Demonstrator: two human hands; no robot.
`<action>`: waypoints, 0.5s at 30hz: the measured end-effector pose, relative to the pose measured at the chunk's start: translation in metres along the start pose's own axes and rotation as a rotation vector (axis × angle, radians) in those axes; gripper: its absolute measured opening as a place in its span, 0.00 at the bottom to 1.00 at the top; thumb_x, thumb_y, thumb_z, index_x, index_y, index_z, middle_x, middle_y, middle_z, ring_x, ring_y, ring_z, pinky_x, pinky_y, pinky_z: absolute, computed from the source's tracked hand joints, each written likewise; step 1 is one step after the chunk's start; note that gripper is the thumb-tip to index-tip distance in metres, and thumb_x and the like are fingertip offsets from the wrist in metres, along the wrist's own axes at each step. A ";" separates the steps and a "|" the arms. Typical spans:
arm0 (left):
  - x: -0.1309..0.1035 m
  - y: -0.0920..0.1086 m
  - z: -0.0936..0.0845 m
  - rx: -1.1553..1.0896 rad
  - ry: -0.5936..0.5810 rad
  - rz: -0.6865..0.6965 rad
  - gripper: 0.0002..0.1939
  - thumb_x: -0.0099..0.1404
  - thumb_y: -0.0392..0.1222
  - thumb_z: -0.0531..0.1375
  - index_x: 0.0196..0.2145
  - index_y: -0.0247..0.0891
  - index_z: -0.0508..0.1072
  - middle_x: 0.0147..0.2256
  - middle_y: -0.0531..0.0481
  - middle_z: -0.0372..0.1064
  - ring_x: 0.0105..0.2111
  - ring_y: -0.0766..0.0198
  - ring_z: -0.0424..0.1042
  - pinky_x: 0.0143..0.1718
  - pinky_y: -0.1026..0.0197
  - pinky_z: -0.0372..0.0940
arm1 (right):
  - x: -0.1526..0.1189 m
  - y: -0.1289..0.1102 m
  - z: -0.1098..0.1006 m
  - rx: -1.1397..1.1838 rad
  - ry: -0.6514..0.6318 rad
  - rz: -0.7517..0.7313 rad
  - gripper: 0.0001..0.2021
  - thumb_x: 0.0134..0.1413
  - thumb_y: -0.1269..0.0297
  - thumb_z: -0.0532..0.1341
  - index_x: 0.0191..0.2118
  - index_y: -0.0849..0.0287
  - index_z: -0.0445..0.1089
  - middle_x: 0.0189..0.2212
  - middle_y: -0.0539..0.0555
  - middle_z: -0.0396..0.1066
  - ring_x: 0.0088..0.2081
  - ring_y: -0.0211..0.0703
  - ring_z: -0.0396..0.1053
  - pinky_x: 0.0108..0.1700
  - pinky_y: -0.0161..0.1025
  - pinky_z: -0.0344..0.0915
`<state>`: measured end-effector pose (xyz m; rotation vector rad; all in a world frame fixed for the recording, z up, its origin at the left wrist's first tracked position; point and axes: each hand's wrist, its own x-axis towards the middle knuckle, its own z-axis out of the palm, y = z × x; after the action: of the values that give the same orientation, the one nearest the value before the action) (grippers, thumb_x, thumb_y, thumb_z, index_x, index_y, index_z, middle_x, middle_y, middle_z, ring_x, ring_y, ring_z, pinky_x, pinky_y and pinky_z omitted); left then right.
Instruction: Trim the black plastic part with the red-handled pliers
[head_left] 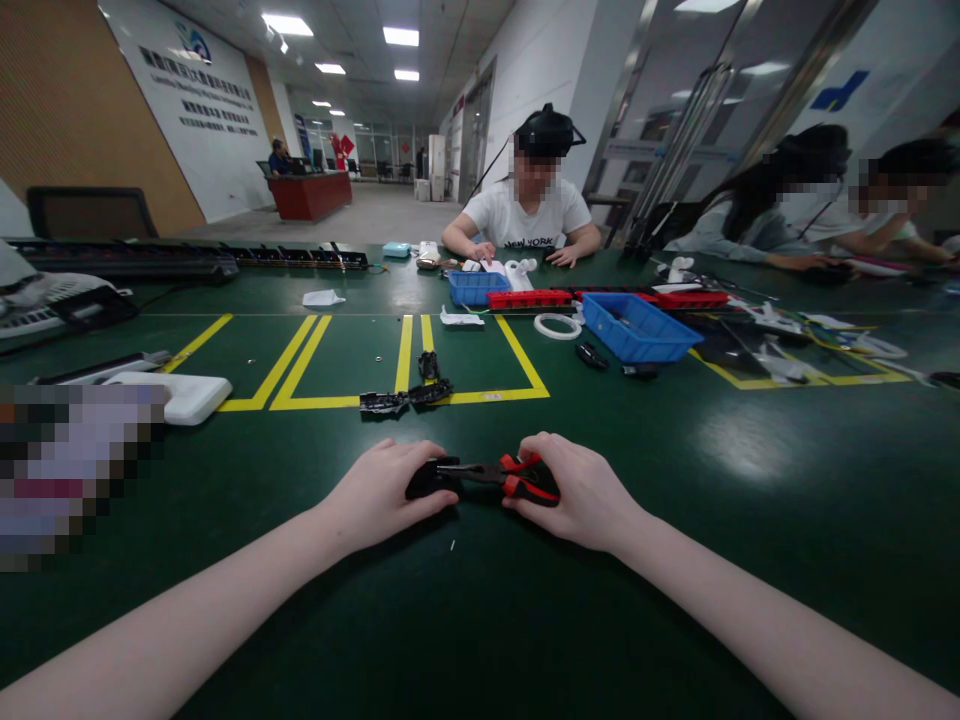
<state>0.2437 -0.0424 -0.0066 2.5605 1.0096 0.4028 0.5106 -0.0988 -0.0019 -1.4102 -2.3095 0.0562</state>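
Note:
My right hand (581, 492) is closed around the red and black handles of a pair of long-nose pliers (517, 478), which point to the left. Between the thumb and fingers of my left hand (382, 492) is a small black plastic part (429, 480). The jaws of the pliers reach to this part; whether they grip it cannot be made out. Just beyond my hands lie several black broken-looking plastic pieces (409, 396) by the yellow tape. A tiny white sliver (452, 545) rests on the green table (480, 620) below the pliers.
Blue bins (645, 335) stand at the centre right, near a white tape ring (557, 326) and black parts (592, 355). Yellow tape (322, 403) marks rectangles on the table. At left lies a white box-like device (196, 398). A person (529, 205) sits opposite; others sit at right.

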 end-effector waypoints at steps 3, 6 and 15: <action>0.000 -0.001 0.002 -0.030 -0.003 -0.065 0.21 0.64 0.56 0.60 0.49 0.42 0.66 0.40 0.48 0.73 0.38 0.53 0.72 0.34 0.56 0.66 | 0.000 0.000 0.001 0.002 -0.003 0.014 0.21 0.49 0.53 0.67 0.44 0.58 0.63 0.37 0.55 0.71 0.34 0.44 0.70 0.34 0.40 0.67; 0.000 -0.003 0.004 -0.048 -0.006 -0.081 0.20 0.63 0.55 0.61 0.46 0.41 0.65 0.40 0.48 0.73 0.38 0.53 0.72 0.34 0.56 0.66 | 0.000 0.000 0.000 -0.004 -0.006 0.011 0.20 0.49 0.53 0.67 0.43 0.58 0.63 0.36 0.54 0.71 0.34 0.43 0.70 0.33 0.40 0.66; -0.001 0.000 0.000 -0.085 -0.018 -0.091 0.19 0.63 0.55 0.60 0.46 0.42 0.65 0.40 0.48 0.72 0.39 0.52 0.71 0.35 0.54 0.66 | 0.001 0.000 0.000 0.006 -0.011 -0.003 0.19 0.49 0.53 0.67 0.42 0.58 0.63 0.36 0.54 0.71 0.33 0.44 0.69 0.33 0.41 0.66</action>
<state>0.2431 -0.0429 -0.0068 2.4290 1.0745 0.3884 0.5104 -0.0975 -0.0018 -1.4075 -2.3182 0.0697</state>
